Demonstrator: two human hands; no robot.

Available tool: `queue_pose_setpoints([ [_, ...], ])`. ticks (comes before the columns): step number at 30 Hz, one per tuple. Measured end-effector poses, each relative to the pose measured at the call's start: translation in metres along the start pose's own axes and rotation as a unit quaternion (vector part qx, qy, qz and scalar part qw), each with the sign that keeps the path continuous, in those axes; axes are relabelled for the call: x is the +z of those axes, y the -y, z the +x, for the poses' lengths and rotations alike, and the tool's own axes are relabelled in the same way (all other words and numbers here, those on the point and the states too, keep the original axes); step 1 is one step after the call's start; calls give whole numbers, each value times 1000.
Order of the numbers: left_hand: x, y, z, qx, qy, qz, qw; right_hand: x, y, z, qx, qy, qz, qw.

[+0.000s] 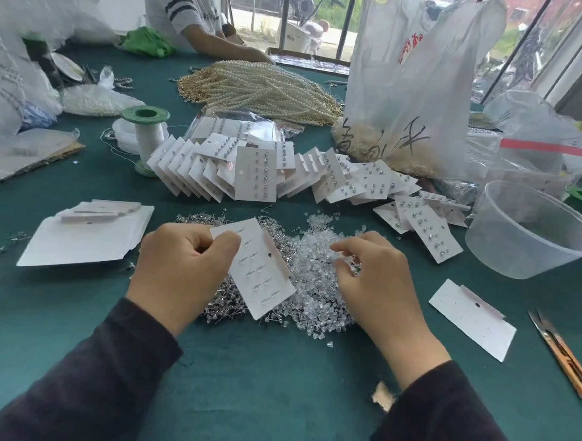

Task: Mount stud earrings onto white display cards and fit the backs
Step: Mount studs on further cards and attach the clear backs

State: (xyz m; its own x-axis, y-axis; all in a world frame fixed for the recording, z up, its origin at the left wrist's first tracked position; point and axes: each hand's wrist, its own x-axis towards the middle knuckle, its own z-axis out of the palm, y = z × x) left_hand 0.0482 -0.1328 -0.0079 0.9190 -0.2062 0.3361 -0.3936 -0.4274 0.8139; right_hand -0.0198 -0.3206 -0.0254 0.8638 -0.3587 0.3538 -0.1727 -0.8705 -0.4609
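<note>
1. Card work sits mid-table. The white card (262,280) is rear face up and tilted, with its long axis running from 11 o'clock to 5 o'clock. Posts poke through it in two rows.
2. The left hand (181,264) pinches the card's 11 o'clock corner between thumb and curled fingers, holding it over the loose studs (222,310).
3. The right hand (374,280) has its fingers curled down into the heap of clear backs (312,300). I cannot tell whether a back is pinched at the fingertips.
4. From the right hand the card lies at 9 o'clock, just beside. The likely next move is a short carry of a back across to a bare post.
</note>
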Motion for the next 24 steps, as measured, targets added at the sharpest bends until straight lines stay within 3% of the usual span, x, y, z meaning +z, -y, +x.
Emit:
queue_pose_setpoints([
  [5,2,1,0,0,4,10,1000,7,4,0,-4,62,-22,998],
  [17,0,2,0,-15,1,18,1000,0,1,0,-18,46,37,998],
  [24,0,1,0,-23,3,22,999,-4,-7,1,20,36,15,999],
])
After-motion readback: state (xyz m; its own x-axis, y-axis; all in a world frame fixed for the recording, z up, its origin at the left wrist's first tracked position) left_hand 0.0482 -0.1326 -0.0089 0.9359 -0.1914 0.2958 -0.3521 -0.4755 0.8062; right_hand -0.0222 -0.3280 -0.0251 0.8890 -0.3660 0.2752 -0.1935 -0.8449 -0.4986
